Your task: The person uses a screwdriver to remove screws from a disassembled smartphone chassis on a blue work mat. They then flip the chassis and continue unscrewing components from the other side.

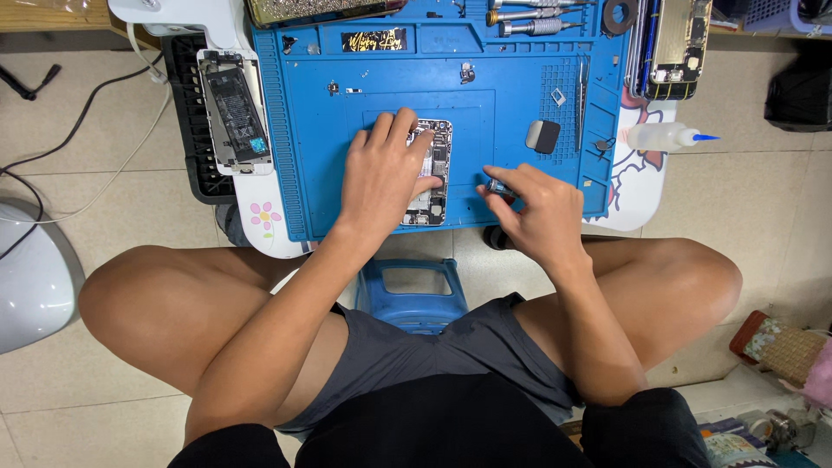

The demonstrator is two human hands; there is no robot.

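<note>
Here, left hand (pixel 380 173) spread flat on the opened phone (pixel 431 173), right hand (pixel 542 208) curled around, seemingly, a small screwdriver (pixel 500 186).

Two hands over the work: left hand (pixel 381 178), right hand (pixel 537 208). One blue repair mat (pixel 321 113) on the tabletop. Opened phones, four: one (pixel 431 173) under the left hand, one (pixel 234 113) left of the mat, one (pixel 321 9) at the far edge, one (pixel 680 43) far right. Metal screwdrivers lying at the far edge, two (pixel 533 21). One small driver (pixel 500 186) in the right hand. One squeeze bottle (pixel 663 136) with a blue tip, right. One blue stool (pixel 414 290), near.
</note>
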